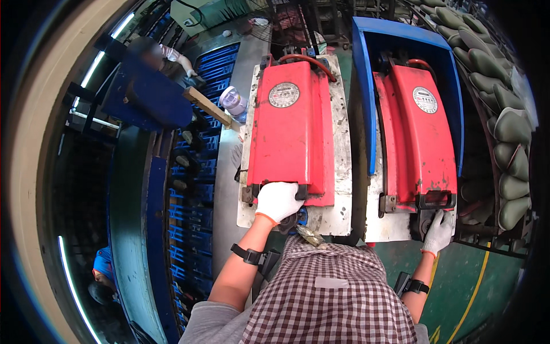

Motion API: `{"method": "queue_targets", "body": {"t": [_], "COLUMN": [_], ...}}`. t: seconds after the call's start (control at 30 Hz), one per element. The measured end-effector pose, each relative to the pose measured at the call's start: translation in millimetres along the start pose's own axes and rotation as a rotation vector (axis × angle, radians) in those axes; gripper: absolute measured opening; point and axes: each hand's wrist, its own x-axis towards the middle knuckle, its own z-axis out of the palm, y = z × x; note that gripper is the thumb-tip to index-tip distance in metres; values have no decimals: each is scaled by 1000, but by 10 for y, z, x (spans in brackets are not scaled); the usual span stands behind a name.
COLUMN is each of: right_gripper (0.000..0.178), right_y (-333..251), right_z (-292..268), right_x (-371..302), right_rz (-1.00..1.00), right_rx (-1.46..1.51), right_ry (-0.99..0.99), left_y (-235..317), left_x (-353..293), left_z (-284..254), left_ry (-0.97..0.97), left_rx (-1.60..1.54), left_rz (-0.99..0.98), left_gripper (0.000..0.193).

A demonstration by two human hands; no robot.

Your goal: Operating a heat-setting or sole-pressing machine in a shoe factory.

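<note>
My left hand (279, 201), in a white knit glove with an orange cuff, is closed over the black handle at the near end of the left red press cover (282, 126). My right hand (439, 233), gloved alike, is at the near end of the right red press cover (421, 126), just below its black handle (436, 200). Its fingers look bent against a dark part (423, 222) that I cannot make out. Both covers lie lowered on worn white bases (342, 172). Below my left hand, another dark piece is partly hidden by the glove.
A blue metal hood (407, 27) surrounds the right press. Grey-green shoe-shaped pieces (509, 143) fill a rack at the right. On the left runs a line with blue racks (209, 109); a clear plastic container (232, 102) stands beside it. Another person (172, 57) is at the far left.
</note>
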Motion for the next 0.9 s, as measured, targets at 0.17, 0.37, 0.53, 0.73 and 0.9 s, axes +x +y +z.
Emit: {"method": "queue_targets", "body": {"t": [0.17, 0.37, 0.53, 0.73, 0.9], "right_gripper": [40, 38, 45, 45, 44], "right_y": [31, -71, -100, -95, -79], "right_z": [43, -65, -94, -63, -78], "right_x": [3, -37, -22, -26, -24], "right_rz": [-48, -19, 43, -4, -18], "right_rx": [-1, -21, -21, 33, 25], "right_ry": [63, 49, -42, 9, 0], "left_y": [26, 52, 19, 13, 18], "left_x": [23, -6, -5, 23, -3], "left_z": [-25, -55, -40, -83, -93], "left_ry": [-71, -58, -62, -65, -40], "left_rx": [-20, -5, -3, -37, -45], "left_rz": [-46, -35, -31, -19, 5], "left_gripper": [29, 28, 33, 52, 53]}}
